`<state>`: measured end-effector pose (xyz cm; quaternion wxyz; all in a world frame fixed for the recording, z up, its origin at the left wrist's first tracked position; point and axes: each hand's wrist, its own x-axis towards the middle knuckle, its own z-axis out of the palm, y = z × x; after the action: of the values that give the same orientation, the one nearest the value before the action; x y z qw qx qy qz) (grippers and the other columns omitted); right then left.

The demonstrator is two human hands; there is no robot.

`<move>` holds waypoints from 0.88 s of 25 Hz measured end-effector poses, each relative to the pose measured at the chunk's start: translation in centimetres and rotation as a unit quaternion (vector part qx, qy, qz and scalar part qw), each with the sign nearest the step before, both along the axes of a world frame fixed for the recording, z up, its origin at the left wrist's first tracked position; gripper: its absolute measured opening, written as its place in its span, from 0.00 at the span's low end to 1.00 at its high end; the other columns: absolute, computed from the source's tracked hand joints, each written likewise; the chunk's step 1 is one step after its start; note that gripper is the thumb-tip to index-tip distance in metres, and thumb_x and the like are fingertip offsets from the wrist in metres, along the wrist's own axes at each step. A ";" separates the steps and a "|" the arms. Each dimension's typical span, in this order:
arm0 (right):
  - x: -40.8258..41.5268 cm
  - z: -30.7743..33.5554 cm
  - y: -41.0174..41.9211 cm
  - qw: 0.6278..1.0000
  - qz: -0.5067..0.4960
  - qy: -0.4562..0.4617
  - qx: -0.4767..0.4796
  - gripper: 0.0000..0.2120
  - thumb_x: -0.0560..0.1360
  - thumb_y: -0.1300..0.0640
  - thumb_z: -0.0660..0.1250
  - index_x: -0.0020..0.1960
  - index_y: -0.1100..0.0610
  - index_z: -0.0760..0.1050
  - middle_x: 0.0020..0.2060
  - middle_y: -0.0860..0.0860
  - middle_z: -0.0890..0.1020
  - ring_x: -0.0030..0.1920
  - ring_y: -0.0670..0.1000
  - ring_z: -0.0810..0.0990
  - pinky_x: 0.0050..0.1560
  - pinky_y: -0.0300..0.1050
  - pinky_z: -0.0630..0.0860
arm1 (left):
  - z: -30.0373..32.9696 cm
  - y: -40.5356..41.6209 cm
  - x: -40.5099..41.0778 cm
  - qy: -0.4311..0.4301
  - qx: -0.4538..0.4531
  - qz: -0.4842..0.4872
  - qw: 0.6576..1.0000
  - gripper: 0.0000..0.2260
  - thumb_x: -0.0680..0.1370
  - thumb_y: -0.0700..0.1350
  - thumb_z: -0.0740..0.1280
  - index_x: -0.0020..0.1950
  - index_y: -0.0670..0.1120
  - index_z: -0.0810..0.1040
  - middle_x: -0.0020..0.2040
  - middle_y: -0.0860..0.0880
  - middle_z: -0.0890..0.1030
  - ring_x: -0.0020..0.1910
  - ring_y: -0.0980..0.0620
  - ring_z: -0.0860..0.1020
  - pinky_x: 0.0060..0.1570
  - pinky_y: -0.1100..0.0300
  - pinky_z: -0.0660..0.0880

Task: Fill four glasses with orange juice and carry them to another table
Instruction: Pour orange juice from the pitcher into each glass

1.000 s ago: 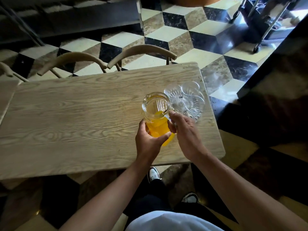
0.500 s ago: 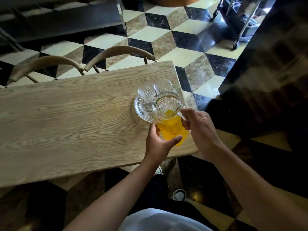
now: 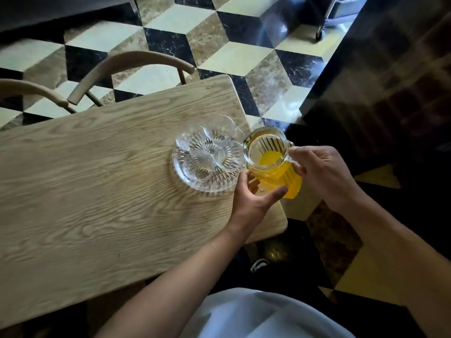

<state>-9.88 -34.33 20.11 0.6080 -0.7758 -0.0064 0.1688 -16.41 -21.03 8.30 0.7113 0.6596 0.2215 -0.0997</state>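
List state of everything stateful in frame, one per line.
pitcher: held upright, partly full of orange juice, not pouring
glasses: empty, upright, clustered on the tray
tray: flat on the table, near its right end
left hand: gripping the pitcher's body
right hand: closed on the pitcher's handle
chairs: pushed in at the table's far side

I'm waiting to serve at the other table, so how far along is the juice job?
Nothing looks done yet: the glasses on the glass tray look empty. In hand: the pitcher of orange juice, right hand at its handle, left hand steadying its base beside the tray. Left: pouring all four, then carrying them over.
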 end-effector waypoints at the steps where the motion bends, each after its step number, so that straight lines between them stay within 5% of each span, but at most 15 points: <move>1: 0.4 -0.3 -0.1 1.000 0.001 0.005 -0.005 0.22 0.82 0.61 0.63 0.30 0.64 0.64 0.28 0.55 0.61 0.31 0.54 0.56 0.33 0.56 0.53 | -0.3 -0.1 0.4 0.001 -0.009 -0.003 1.000 0.31 0.68 0.50 0.84 0.65 0.47 0.73 0.62 0.50 0.81 0.63 0.54 0.80 0.60 0.62 0.77; 6: 2.2 -1.5 -0.6 0.998 0.032 0.019 -0.056 0.23 0.82 0.60 0.64 0.29 0.55 0.64 0.25 0.49 0.63 0.29 0.51 0.58 0.30 0.48 0.55 | -1.4 -1.4 1.5 0.009 -0.073 -0.006 0.997 0.31 0.70 0.43 0.83 0.69 0.48 0.73 0.64 0.49 0.83 0.65 0.55 0.81 0.64 0.59 0.77; 8: 2.9 -1.8 -0.9 0.996 0.053 0.023 -0.072 0.22 0.82 0.59 0.64 0.30 0.56 0.65 0.26 0.49 0.63 0.28 0.48 0.59 0.29 0.45 0.56 | -1.7 -2.1 1.7 0.019 -0.090 0.001 0.996 0.32 0.70 0.43 0.83 0.70 0.48 0.73 0.66 0.49 0.83 0.66 0.54 0.81 0.66 0.55 0.77; 13: 5.3 -2.8 -1.4 0.984 0.118 0.010 -0.131 0.24 0.81 0.54 0.66 0.30 0.64 0.64 0.26 0.54 0.65 0.27 0.50 0.61 0.29 0.45 0.57 | -1.3 -3.6 2.6 0.054 -0.149 0.046 0.986 0.31 0.72 0.37 0.80 0.72 0.45 0.71 0.64 0.49 0.84 0.64 0.58 0.82 0.56 0.66 0.79; 16: 6.7 -3.4 -1.4 0.974 0.161 0.006 -0.160 0.24 0.80 0.52 0.66 0.30 0.64 0.65 0.25 0.52 0.65 0.26 0.48 0.62 0.30 0.46 0.58 | -1.6 -4.5 3.2 0.065 -0.172 0.082 0.979 0.30 0.73 0.37 0.79 0.71 0.45 0.71 0.66 0.47 0.83 0.66 0.52 0.81 0.61 0.60 0.79; 22: 9.2 -3.6 -0.3 0.950 0.230 -0.018 -0.213 0.26 0.80 0.49 0.65 0.31 0.65 0.64 0.25 0.50 0.63 0.26 0.48 0.61 0.30 0.46 0.57 | -1.4 -5.5 4.4 0.085 -0.191 0.144 0.967 0.23 0.75 0.35 0.76 0.67 0.42 0.72 0.58 0.47 0.85 0.53 0.58 0.85 0.49 0.65 0.80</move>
<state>-0.66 -34.61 16.48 0.3734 -0.8675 -0.1598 0.2872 -11.96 -26.51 6.89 0.8097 0.4615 0.3505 -0.0926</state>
